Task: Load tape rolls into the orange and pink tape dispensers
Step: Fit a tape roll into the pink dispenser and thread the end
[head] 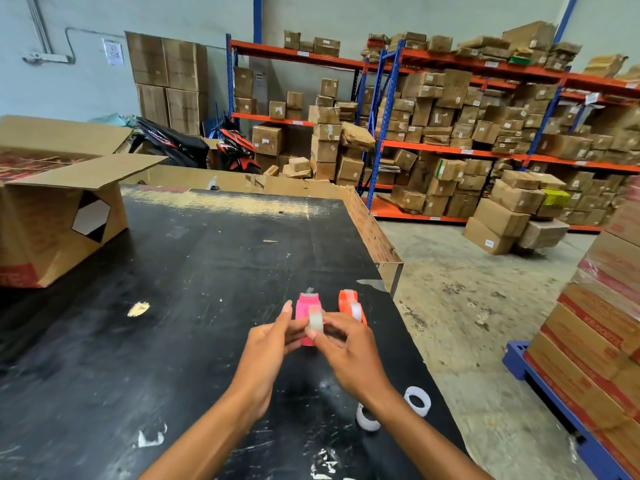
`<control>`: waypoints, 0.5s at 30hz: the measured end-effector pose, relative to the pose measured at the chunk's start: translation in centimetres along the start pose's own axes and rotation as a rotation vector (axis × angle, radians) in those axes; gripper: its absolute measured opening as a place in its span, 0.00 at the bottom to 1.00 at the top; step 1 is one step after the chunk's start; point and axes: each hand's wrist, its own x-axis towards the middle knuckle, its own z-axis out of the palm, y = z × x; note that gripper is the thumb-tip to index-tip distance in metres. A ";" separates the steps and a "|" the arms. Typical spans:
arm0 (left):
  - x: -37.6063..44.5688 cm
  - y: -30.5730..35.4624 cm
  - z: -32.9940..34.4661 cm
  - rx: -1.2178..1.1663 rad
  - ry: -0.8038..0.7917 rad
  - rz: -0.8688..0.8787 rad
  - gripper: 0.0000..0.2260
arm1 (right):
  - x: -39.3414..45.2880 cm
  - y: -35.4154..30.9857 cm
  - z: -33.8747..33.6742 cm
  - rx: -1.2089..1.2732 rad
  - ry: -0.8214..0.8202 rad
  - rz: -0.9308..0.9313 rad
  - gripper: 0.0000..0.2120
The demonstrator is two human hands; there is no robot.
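A pink tape dispenser (306,308) is held just above the black table (180,271), gripped from the left by my left hand (268,341). My right hand (341,344) pinches a clear tape roll (316,322) against the dispenser's near side. Just to the right, an orange tape dispenser (348,301) stands on the table with a tape roll (356,310) in it. Two more clear tape rolls lie near the table's right edge: one (418,400) beside my right forearm, the other (367,418) partly hidden under it.
An open cardboard box (59,220) sits at the table's far left. A cardboard wall (367,226) runs along the table's back and right edges. Stacked cartons on a blue pallet (595,358) stand to the right; shelving with boxes and parked motorbikes are behind.
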 end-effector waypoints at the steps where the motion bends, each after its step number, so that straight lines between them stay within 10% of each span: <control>1: 0.6 -0.1 0.0 0.032 -0.010 -0.010 0.20 | 0.5 0.3 -0.2 0.004 -0.011 0.026 0.13; 12: 8.1 -5.1 -0.6 0.464 0.036 0.019 0.12 | 7.7 3.1 -2.3 -0.277 -0.155 0.128 0.16; 15: 8.3 -6.1 -0.9 0.518 0.074 0.099 0.11 | 9.1 3.6 -2.6 -0.365 -0.255 0.139 0.03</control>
